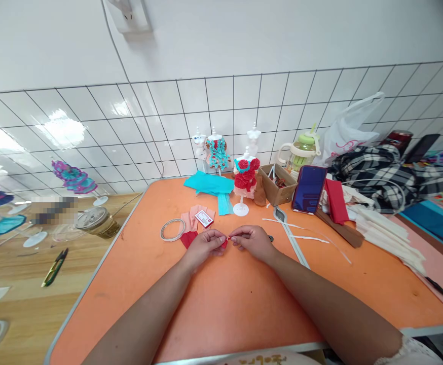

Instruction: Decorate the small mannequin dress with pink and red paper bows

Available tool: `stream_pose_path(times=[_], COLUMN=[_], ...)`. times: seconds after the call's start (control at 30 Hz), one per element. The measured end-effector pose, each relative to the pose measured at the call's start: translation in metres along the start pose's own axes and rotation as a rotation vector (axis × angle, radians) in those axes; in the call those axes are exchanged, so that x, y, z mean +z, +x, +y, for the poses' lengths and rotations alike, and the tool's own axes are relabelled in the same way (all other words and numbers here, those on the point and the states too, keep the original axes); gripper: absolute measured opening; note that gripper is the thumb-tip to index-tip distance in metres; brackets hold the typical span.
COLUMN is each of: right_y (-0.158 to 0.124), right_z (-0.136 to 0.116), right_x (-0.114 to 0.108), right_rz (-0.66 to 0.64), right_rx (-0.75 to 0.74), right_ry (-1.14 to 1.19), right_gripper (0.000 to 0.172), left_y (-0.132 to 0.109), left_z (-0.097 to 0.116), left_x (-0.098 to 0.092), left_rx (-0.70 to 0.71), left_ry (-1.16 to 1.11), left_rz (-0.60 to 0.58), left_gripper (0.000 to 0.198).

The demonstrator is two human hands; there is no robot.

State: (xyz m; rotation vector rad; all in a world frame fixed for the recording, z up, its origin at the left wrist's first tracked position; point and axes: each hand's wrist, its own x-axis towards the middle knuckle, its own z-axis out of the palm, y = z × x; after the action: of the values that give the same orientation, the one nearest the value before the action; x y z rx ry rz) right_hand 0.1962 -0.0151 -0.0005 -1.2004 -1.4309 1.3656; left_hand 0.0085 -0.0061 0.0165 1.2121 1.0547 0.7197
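Above the orange table, my left hand pinches a small piece of red crepe paper. My right hand meets it fingertip to fingertip, closed on the same red piece, which is mostly hidden by the fingers. Just left of my left hand lie a folded red sheet, pink paper pieces and a small white-and-red box. A ring of tape or wire rests beside them. Behind my hands stands a small dress form covered in red paper flowers.
More dress forms stand at the back, near turquoise paper. A cardboard box, phone and bottle are at right. Scissors and white strips lie right. Thread snips and a lidded cup are left.
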Motion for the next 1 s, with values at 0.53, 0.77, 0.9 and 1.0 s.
stream_pose_path(times=[0.53, 0.77, 0.9, 1.0], right_y=[-0.001, -0.004, -0.001, 0.002], right_z=[-0.005, -0.006, 0.003, 0.003], right_x=[-0.007, -0.045, -0.051, -0.043], right_rz=[-0.106, 0.111, 0.062, 0.060], right_rx=[0.003, -0.136, -0.037, -0.045], right_ry=[-0.140, -1.062, -1.109, -1.026], right_gripper=[0.026, 0.024, 0.012, 0.006], left_y=[-0.007, -0.002, -0.001, 0.000], left_z=[0.006, 0.000, 0.001, 0.001], left_x=[0.001, -0.002, -0.002, -0.003], left_rx=[0.600, 0.301, 0.183, 0.184], left_ry=[0.881, 0.527, 0.382, 0.359], left_rz=[0.106, 0.191, 0.182, 0.175], left_gripper=[0.016, 0.022, 0.025, 0.025])
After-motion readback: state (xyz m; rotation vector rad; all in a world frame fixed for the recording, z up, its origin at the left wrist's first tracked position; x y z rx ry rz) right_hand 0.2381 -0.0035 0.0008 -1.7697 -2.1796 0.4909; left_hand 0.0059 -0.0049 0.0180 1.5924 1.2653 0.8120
